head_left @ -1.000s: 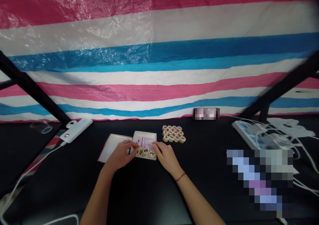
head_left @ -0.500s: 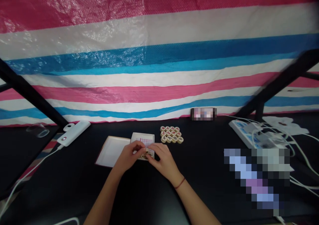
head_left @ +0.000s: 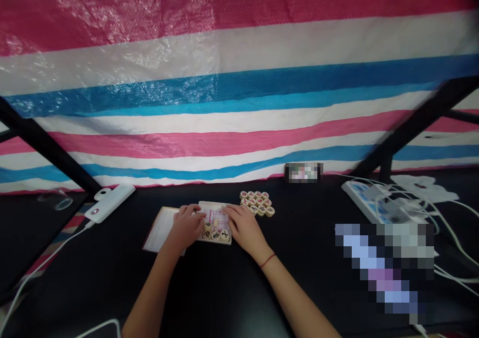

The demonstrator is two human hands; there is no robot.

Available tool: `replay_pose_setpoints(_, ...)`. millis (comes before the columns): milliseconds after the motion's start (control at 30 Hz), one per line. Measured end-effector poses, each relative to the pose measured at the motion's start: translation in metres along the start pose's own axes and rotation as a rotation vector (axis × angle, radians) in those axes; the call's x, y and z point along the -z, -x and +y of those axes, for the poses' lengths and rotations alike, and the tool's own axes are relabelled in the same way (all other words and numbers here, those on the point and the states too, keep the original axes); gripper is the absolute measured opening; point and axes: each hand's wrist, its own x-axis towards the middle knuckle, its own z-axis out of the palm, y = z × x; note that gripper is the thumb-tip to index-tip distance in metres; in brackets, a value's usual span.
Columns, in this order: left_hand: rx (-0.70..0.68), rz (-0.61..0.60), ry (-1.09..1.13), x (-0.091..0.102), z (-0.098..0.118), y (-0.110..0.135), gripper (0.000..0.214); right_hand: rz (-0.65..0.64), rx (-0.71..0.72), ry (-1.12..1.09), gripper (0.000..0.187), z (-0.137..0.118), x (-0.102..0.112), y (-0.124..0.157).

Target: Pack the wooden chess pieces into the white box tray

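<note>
Noticeably, behind everything, a woven plastic sheet striped in pink, white and blue [head_left: 224, 143], with a flat black table [head_left: 224, 293] below. On it, the left hand [head_left: 186, 229] and the right hand [head_left: 246, 229], half a second ago close together over the near part of an open white box [head_left: 211, 204], now drawn apart to its two sides. Left fingers curled over the box's left edge; cannot tell about any pinch there, with the fingertips partly hidden. Right fingers reaching over the right edge, spread from the thumb, pinching nothing visible.

Partly under the left hand, a shallow white tray with a brown rim [head_left: 160, 231]. Just beyond the right hand, a block of round cream pieces with red and black characters [head_left: 258, 202] (three rows, one corner covered by that hand).

Inside the box, a paper printed with red lines [head_left: 213, 215]; along the near wall, three loose cream discs with black characters [head_left: 215, 236], another disc [head_left: 208, 225] behind the leftmost, all newly uncovered, so presumably free for handling. Smallest, a pale block [head_left: 216, 223], perhaps a disc on edge.
</note>
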Motion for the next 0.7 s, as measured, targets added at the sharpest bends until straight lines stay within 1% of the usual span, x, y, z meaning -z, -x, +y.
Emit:
replay_pose_setpoints(67,0.015,-0.029,-0.009,0.001,0.002,0.002,0.025,-0.084,0.026,0.098,0.036,0.004,0.002,-0.012)
replay_pose_setpoints(167,0.025,-0.05,0.012,0.003,0.002,0.004,0.024,-0.194,0.059,0.223,0.029,0.005,0.002,-0.026)
replay_pose_setpoints(233,0.024,-0.076,0.043,0.005,0.002,0.004,0.023,-0.223,0.059,0.279,0.023,0.003,0.0,-0.03)
replay_pose_setpoints(333,0.028,-0.137,0.102,0.01,0.003,0.005,0.021,-0.218,0.042,0.293,0.015,0.001,0.001,-0.03)
replay_pose_setpoints(400,0.038,-0.16,0.141,0.012,0.003,0.005,0.02,-0.165,0.024,0.195,0.014,0.001,0.006,-0.025)
replay_pose_setpoints(433,0.04,-0.16,0.16,0.013,0.003,0.006,0.021,-0.112,0.007,0.11,0.013,0.001,0.01,-0.02)
replay_pose_setpoints(500,0.027,-0.153,0.188,0.013,0.002,0.008,0.025,0.036,-0.051,-0.075,0.013,0.005,0.018,-0.007)
replay_pose_setpoints(567,0.003,-0.159,0.199,0.011,0.001,0.01,0.03,0.178,-0.132,-0.197,0.012,0.01,0.023,0.012)
replay_pose_setpoints(633,-0.011,-0.172,0.2,0.01,0.0,0.011,0.032,0.246,-0.216,-0.219,0.011,0.017,0.022,0.032)
replay_pose_setpoints(700,-0.011,-0.177,0.203,0.009,0.0,0.012,0.032,0.249,-0.272,-0.207,0.009,0.024,0.017,0.049)
